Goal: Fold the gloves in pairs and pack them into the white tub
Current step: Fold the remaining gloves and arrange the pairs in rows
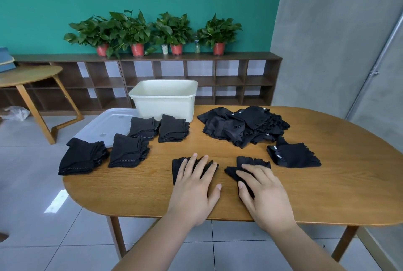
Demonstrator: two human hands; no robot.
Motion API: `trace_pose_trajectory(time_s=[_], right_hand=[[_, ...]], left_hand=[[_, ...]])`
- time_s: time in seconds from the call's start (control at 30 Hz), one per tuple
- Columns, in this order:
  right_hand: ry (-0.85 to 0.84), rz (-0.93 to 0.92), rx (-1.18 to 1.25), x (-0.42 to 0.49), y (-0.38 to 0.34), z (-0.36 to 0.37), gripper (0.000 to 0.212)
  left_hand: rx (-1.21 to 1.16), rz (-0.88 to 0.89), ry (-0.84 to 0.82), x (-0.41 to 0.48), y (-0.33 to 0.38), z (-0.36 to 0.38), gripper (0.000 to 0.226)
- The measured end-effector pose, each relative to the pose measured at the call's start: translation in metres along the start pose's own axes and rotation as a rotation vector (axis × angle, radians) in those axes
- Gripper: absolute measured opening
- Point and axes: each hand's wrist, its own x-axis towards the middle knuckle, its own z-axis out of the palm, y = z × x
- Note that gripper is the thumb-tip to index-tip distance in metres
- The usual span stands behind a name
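Where the oval wooden table (327, 194) curves at its left end, four folded stacks of black fabric gloves (125, 153) lie just before the white rectangular plastic tub (165, 105). Nearer, the left hand (194, 190) presses a flat black glove (177, 170), fingers straight and spread; the right hand (263, 194) does likewise on a second black glove (244, 160), with a loose heap of black gloves (242, 127) behind it.

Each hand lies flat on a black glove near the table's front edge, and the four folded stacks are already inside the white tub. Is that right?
No. The head view shows the four folded stacks outside the white tub, on the table in front and to its left. The rest holds: left hand and right hand each lie flat on a black glove.
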Motion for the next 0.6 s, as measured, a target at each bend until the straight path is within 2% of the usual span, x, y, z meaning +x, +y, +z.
trace_pose_trajectory(time_s=[0.13,0.27,0.33,0.47,0.6], right_hand=[[-0.039,0.02,0.002,-0.001,0.0,-0.001,0.024],[-0.031,0.034,-0.006,-0.003,0.0,0.0,0.022],[-0.014,0.043,0.002,-0.004,0.001,0.001,0.024],[0.009,0.033,0.01,-0.003,0.004,0.002,0.025],[0.023,0.025,0.001,-0.002,0.004,0.001,0.026]], left_hand=[[-0.076,0.083,0.239,-0.011,-0.003,0.001,0.038],[-0.128,-0.019,0.261,-0.022,-0.012,-0.003,0.038],[-0.134,-0.058,0.217,-0.023,-0.017,-0.01,0.041],[-0.068,-0.074,-0.046,-0.021,-0.024,-0.018,0.064],[0.064,-0.024,-0.078,-0.019,-0.019,-0.022,0.067]])
